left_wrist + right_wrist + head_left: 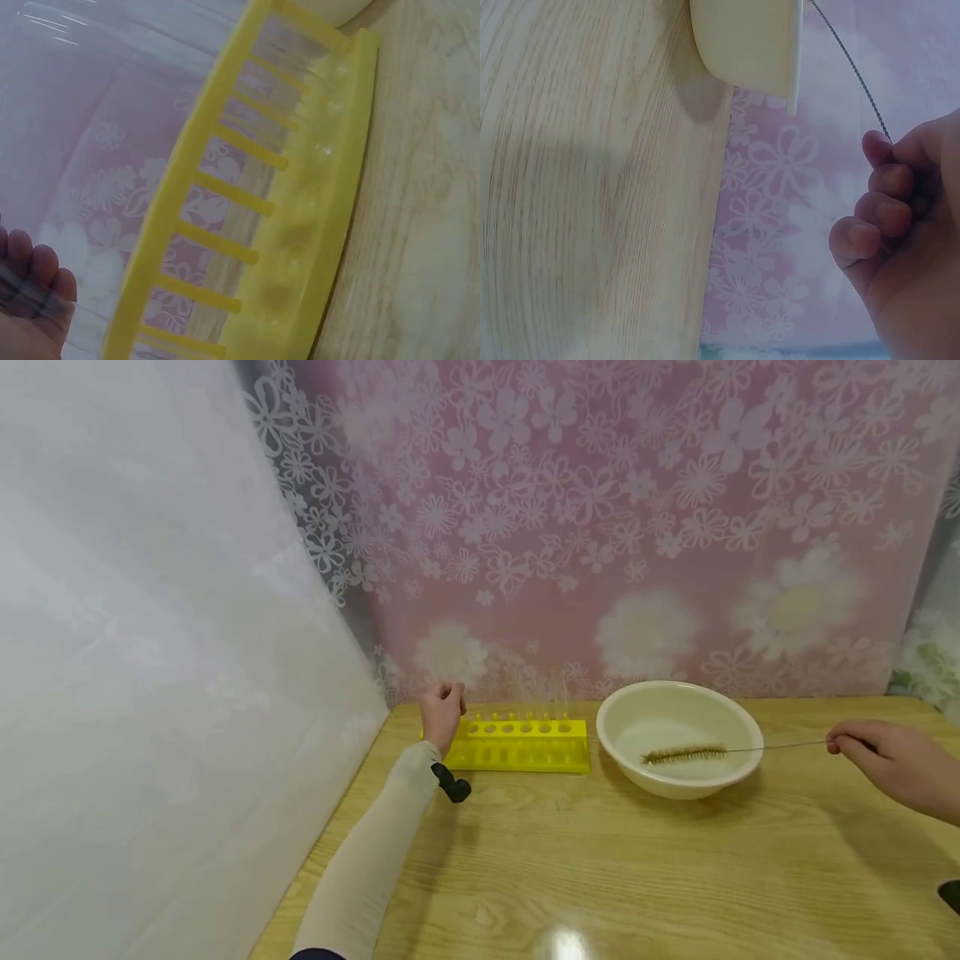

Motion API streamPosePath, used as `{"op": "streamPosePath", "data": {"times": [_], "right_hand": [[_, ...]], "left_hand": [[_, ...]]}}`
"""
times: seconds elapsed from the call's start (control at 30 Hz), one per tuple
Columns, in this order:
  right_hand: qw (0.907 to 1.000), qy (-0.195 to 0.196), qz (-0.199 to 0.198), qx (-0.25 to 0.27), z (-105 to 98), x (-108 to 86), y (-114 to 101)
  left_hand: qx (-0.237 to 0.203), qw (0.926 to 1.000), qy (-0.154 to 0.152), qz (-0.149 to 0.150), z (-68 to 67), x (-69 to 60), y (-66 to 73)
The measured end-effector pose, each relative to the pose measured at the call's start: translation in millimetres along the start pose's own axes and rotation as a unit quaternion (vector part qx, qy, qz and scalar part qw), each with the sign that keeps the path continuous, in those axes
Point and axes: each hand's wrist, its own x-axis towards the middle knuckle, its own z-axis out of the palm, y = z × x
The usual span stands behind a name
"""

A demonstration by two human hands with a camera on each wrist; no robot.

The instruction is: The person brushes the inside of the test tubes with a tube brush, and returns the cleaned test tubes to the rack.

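My left hand [442, 714] is at the left end of a yellow test tube rack [517, 760]. Its curled fingers [41, 262] grip a clear test tube, mostly hidden by the hand in the head view. Several clear test tubes [562, 693] stand upright in the rack's right-hand holes. On the right, my right hand [892, 760] pinches the thin twisted-wire handle [855, 71] of a test tube brush [684, 753]. The brush's brown bristles lie within the outline of a cream basin [678, 789]; whether they touch it I cannot tell.
The rack and basin stand side by side near the back of a wooden table [600, 877]. Behind them hangs a pink flowered curtain [637, 527], and a white sheet [150, 652] borders the left side.
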Motion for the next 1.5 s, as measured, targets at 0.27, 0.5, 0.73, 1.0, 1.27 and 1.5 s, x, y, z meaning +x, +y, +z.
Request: {"op": "streamPosePath", "data": {"times": [0.27,0.5,0.73,1.0,1.27,1.5], "right_hand": [[0.9997,-0.023,-0.003,0.004,2.0,7.6,-8.4],[0.9998,-0.019,-0.003,0.004,5.1,13.7,-15.2],[1.0000,-0.007,-0.002,0.003,9.8,13.4,-15.0],[0.9999,-0.012,0.002,0.007,12.4,17.0,-18.8],[1.0000,-0.001,-0.002,0.004,11.7,15.9,-16.8],[0.9999,0.003,-0.013,0.010,9.2,10.2,-8.2]], "left_hand": [[0.008,0.9998,-0.011,-0.011,-3.2,-5.0,-5.3],[0.018,0.9991,-0.023,-0.032,-4.7,-10.3,-7.9],[0.022,0.9987,-0.028,-0.035,-0.2,-11.4,-8.6],[0.050,0.9982,0.013,-0.031,-0.7,-13.5,-10.8],[0.049,0.9978,0.020,-0.040,-1.6,-16.0,-8.2],[0.065,0.9955,0.061,-0.032,-2.3,-31.0,-8.0]]}}
